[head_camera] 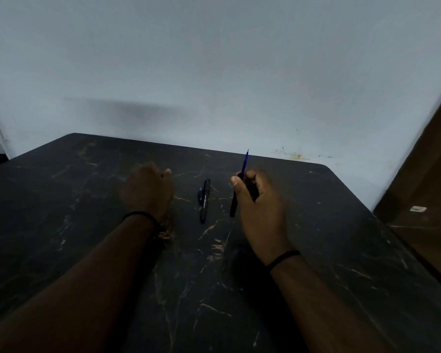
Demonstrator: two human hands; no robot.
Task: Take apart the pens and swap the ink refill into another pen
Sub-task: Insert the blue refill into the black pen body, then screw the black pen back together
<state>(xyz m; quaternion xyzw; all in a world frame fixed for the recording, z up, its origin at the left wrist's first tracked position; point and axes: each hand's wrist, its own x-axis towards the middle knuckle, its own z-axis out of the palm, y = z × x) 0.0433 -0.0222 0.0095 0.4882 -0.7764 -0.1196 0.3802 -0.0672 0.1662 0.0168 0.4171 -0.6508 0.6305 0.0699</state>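
Gripping a slim black pen barrel (233,208) with blue refill (244,164) protruding – right hand (257,200); left hand (148,191) fisted, contents unclear – second black-and-blue pen (204,201) lying between on dark marbled table (87,250).

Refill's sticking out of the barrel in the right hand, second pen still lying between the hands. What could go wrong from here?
1. The blue refill juts far out of the black barrel the right hand grips; it might bend or slip out.
2. The second pen lies loose on the table and could roll if bumped.
3. The left hand is curled; whether it holds anything is unclear.
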